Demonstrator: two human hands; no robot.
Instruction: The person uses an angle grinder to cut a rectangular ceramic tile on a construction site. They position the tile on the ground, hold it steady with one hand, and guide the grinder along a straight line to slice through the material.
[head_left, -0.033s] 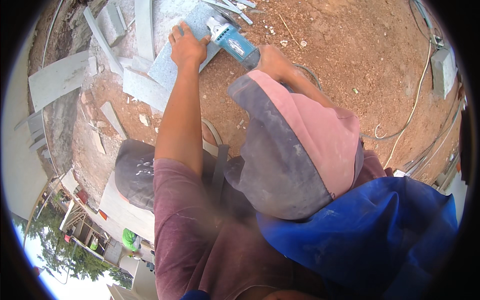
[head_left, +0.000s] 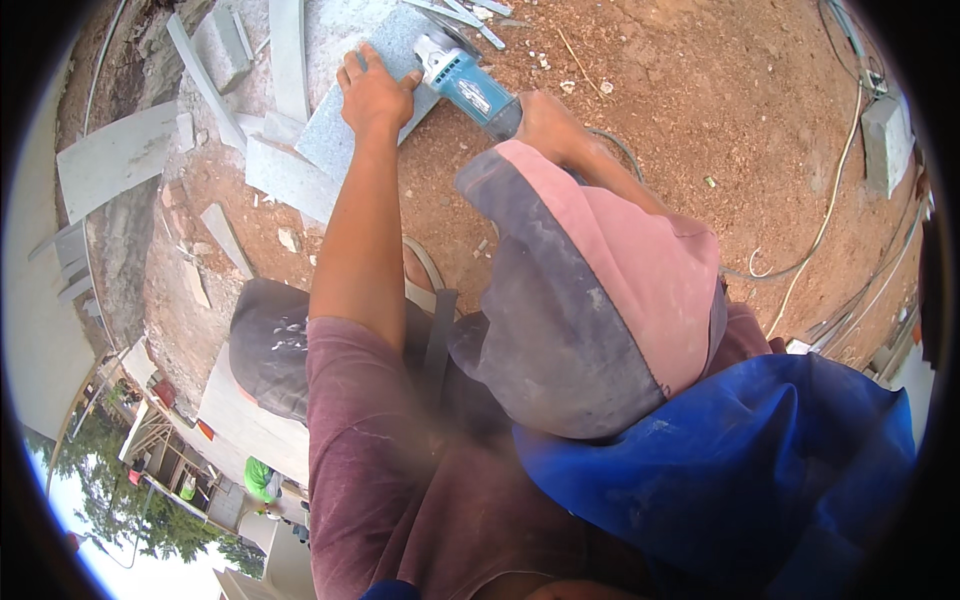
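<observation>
My left hand (head_left: 376, 92) lies on a speckled blue-grey stone slab (head_left: 335, 130), its fingers spread and the thumb pointing toward the tool. An angle grinder (head_left: 470, 85) with a teal body and a grey head is held in my right hand (head_left: 545, 125), which wraps round its dark rear end. The grinder's disc (head_left: 455, 38) is at the slab's right edge, partly hidden behind the head; I cannot tell whether it is cutting or spinning. Thin cut stone strips (head_left: 465, 14) lie just beyond the disc.
More stone pieces (head_left: 115, 160) and offcuts (head_left: 228, 238) lie to the left. A cord (head_left: 625, 150) runs from near the grinder over the brown soil. At the far right stand a grey block (head_left: 887, 145) and loose cables (head_left: 835, 225). A person in green (head_left: 262, 480) is at lower left.
</observation>
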